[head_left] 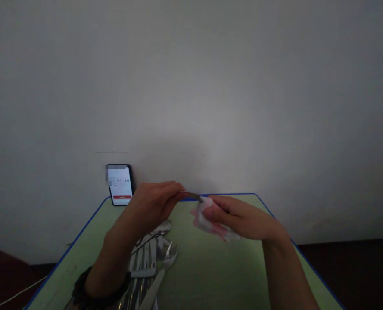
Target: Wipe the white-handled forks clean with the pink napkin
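Observation:
My left hand [160, 198] pinches one end of a thin metal piece of cutlery [194, 196]. Its far end is hidden in a pink-and-white cloth [207, 221], so I cannot tell its kind. Closed round the cloth and that end is my right hand [236, 213], thumb on top. Both hands are raised above the green table. Below my left forearm lies a pile of cutlery: a fork [171, 257] with its tines pointing away, a spoon [165, 226], and several knives [143, 252] side by side.
The green table [217, 275] has a blue edge and meets a plain wall [191, 94] at the back. A phone [121, 187] showing a timer leans on the wall at the back left. A white cable [20, 293] runs along the lower left.

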A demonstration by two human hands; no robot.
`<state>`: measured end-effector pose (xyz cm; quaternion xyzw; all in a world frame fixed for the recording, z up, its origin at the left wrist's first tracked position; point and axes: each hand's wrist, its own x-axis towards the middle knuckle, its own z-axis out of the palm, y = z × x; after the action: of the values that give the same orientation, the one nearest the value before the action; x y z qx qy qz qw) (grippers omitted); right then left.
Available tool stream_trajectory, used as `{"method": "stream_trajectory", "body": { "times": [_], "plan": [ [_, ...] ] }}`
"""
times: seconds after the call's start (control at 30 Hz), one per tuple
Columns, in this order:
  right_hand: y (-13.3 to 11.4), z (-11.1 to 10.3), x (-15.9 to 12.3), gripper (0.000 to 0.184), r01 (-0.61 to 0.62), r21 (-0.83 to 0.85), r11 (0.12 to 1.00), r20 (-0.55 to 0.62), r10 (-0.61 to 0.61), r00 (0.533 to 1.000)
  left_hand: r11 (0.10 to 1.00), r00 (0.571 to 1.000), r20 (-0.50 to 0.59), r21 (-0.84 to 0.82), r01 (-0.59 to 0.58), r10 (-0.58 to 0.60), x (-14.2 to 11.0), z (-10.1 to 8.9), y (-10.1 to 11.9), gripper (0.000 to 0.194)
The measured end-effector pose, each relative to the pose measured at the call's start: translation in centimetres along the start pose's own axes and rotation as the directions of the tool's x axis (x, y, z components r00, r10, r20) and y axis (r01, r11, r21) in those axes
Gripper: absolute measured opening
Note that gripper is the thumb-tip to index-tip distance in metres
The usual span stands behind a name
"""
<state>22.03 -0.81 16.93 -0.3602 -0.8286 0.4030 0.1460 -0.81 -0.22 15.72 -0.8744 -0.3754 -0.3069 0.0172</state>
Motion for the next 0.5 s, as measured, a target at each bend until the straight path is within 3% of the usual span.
{"method": "stream_trajectory", "body": {
  "times": [0.17,0.33,0.5],
  "plan": [
    [0.6,-0.7,-1.0,0.038,-0.028,0.009,1.0,0.042,0.028,0.999,0.998,0.997,-0.039,-0.006,0.068,-0.068,-0.7,-0.6,-1.2,0.031],
    [0.0,-0.9,-1.2,0.041,-0.056,0.01,0.998,0.074,0.055,0.996,0.989,0.99,-0.028,-0.051,0.136,-0.137,-0.8,-1.0,-1.1,0.032],
    [-0.7,-0.8,-0.9,0.043,-0.065,-0.044,0.997,0.054,0.067,0.996,0.992,0.993,-0.019,-0.037,0.119,-0.12,-0.8,-1.4,-1.1,0.031]
  ]
}}
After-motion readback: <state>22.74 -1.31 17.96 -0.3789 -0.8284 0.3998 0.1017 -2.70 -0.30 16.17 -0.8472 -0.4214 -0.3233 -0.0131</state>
